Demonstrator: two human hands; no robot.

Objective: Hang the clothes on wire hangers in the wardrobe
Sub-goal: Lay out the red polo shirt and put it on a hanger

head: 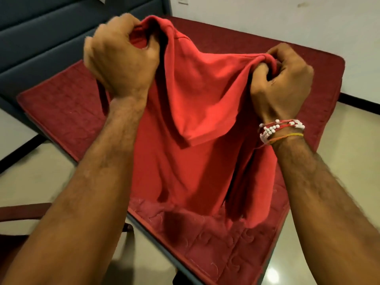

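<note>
On my feed the red shirt (191,103) hung between the two hands. The left hand (121,56) was clenched around a bunched fold at its top edge, and the right hand (281,83) gripped the opposite corner, set lower. The cloth sagged between the fists and draped down over the maroon quilted mattress (67,112) — whether the hem touched it, I could not tell.

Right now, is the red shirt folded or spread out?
Partly spread: the red shirt hangs between the left hand and right hand, which grip its bunched top, over the mattress.
</note>
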